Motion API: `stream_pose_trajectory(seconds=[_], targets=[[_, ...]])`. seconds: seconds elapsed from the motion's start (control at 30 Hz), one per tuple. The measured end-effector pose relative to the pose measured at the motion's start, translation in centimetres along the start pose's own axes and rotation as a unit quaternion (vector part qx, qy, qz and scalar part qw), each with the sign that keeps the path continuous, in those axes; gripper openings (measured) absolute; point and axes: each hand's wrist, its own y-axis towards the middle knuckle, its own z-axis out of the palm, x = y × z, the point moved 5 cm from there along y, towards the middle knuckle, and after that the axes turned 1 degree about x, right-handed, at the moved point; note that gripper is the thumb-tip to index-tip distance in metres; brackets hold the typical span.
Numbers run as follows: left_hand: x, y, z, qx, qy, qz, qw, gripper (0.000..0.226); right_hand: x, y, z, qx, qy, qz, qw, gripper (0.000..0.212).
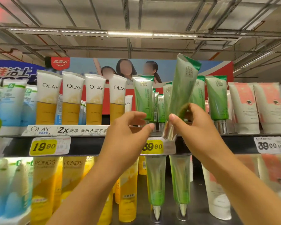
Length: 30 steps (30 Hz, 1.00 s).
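Shelving: my right hand (193, 125) gripped a silver-capped green plastic tube (183, 88) above the yellow price tag (154, 146), left hand (128, 127) slack; needed uprighting.

Held green tube (183, 88): lower body covered by fingers of the right hand (190, 125); print motion-blurred, unreadable. Yellow price tag (157, 146): first digit partly covered by thumb of the left hand (128, 132). Shelved tubes (159, 103) behind both hands: caps largely hidden. Blue tubes (8, 192), lower left: blurred, cut by left edge. Pink tubes (271, 169), lower right: blurred. Forearms (91, 192): cut by bottom edge.
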Motion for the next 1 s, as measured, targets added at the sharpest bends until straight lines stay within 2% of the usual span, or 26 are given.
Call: stream_pose_trajectory(seconds=[0.1, 0.17, 0.33, 0.47, 0.67, 0.8, 1.0], targets=[[1.1, -4.3, 1.3, 0.041, -0.095, -0.043, 0.994, 0.023, -0.2, -3.7, 0.2, 0.032, 0.075, 0.044, 0.996, 0.007], [2.0, -7.1, 2.2, 0.058, -0.152, -0.077, 0.984, 0.030, -0.9, -6.2, 0.4, 0.041, 0.111, 0.072, 0.990, 0.008], [4.4, -13.2, 4.0, 0.063, -0.247, -0.171, 0.952, 0.042, -3.3, -12.4, 0.6, 0.063, 0.173, 0.162, 0.970, 0.018], [5.5, -17.6, 5.0, 0.061, -0.311, -0.239, 0.918, 0.038, -4.8, -16.8, 0.4, 0.073, 0.210, 0.226, 0.949, 0.017], [6.5, -23.8, 6.6, 0.065, -0.366, -0.347, 0.861, 0.040, -6.7, -22.5, 0.4, 0.081, 0.264, 0.304, 0.912, 0.020], [6.9, -27.9, 6.9, 0.038, -0.379, -0.417, 0.825, 0.035, -7.4, -26.2, -0.2, 0.093, 0.305, 0.342, 0.884, 0.018], [7.0, -34.3, 7.2, 0.027, -0.402, -0.523, 0.751, 0.027, -8.8, -30.4, -2.0, 0.057, 0.353, 0.410, 0.839, 0.017]])
